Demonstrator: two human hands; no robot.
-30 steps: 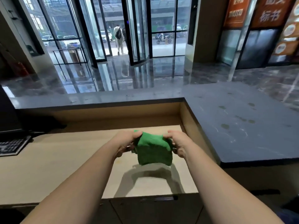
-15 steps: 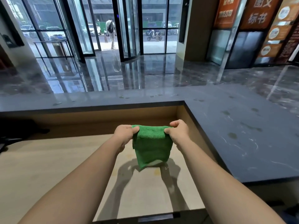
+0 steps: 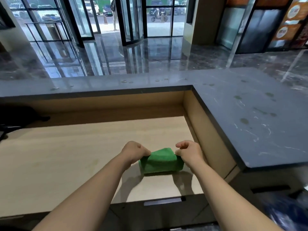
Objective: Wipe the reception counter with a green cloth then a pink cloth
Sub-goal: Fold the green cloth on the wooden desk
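Head view: the green cloth (image 3: 160,161) was held between both hands low over the wooden desk (image 3: 75,147), below and inside the inner corner of the dark reception counter (image 3: 250,114). It was gathered into a short, wide bundle. Its long axis ran from hand to hand, roughly parallel to the counter's far run. The left hand (image 3: 134,152) pinched the bundle's left end with curled fingers. The right hand (image 3: 189,152) gripped the right end, knuckles up, with a finger or two seemingly lifted free of the fabric. From the cloth, the counter lay up and to the right. The right hand was the nearer to the counter's side run, where dull spots marked the surface. I judged that a reach up and rightward would bring the cloth onto the counter. No pink cloth was in sight.

Half a second before, the cloth had hung from the same two hands as a taller sheet. Now it sat lower, below the counter's edge, and was folded shorter.
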